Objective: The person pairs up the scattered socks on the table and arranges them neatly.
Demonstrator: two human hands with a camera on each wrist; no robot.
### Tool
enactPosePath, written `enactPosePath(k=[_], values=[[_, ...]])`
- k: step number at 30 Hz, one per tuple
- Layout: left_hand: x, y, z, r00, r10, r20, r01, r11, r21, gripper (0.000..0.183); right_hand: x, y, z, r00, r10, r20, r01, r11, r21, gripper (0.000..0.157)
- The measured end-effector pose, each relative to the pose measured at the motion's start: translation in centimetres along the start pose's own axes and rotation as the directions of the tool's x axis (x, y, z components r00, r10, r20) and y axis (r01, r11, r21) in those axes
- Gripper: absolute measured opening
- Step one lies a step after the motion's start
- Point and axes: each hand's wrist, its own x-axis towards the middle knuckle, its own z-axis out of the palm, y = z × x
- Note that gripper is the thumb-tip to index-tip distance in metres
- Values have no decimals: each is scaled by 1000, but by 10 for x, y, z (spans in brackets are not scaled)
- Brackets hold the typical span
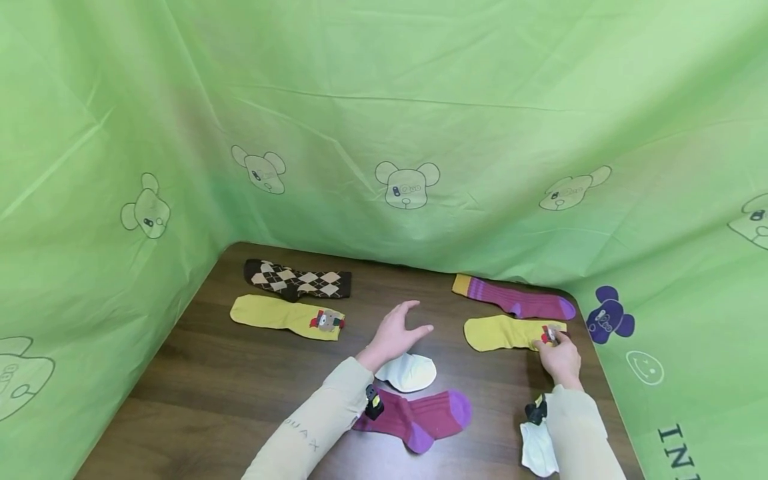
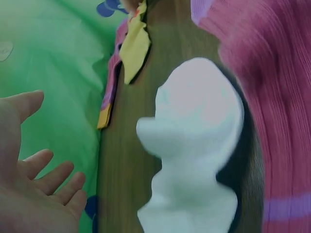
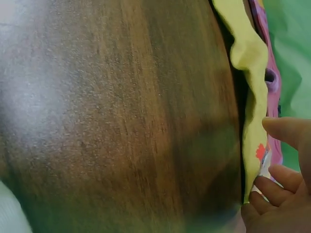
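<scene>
My right hand (image 1: 561,363) is at the cuff end of a yellow sock (image 1: 495,333) with a bear picture, on the right of the table. In the right wrist view its fingertips touch the cuff, thumb and fingers apart. My left hand (image 1: 396,339) is held over the middle, its fingers spread and holding nothing. Below it lies a white sock (image 1: 415,373), partly hidden by the wrist in the head view. Nearer me are purple-red socks (image 1: 441,410), crossed by my left forearm. Behind the right yellow sock lies a purple sock (image 1: 492,295) with an orange cuff.
At the back left, an argyle sock (image 1: 306,281) lies behind another yellow sock (image 1: 270,312) with a bear picture. Another white sock (image 1: 536,448) lies beside my right forearm. A green curtain (image 1: 336,120) encloses the wooden table (image 1: 198,380) at the back and sides.
</scene>
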Motion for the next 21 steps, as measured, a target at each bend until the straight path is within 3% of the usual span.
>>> enactPosePath(k=[6, 11, 16, 21], values=[[7, 12, 23, 998, 0, 63, -3, 998, 58, 68, -3, -2, 4, 1000, -12, 16, 13, 1000, -7, 63], [13, 20, 41, 992, -39, 123, 26, 995, 100, 64, -5, -6, 8, 999, -26, 40, 27, 1000, -6, 64], [19, 20, 57, 984, -89, 155, 76, 993, 85, 55, -8, -13, 9, 998, -37, 49, 37, 999, -1, 63], [19, 20, 62, 975, -157, 160, 149, 987, 59, 51, -12, -23, 10, 995, -65, 77, 64, 998, 21, 62]])
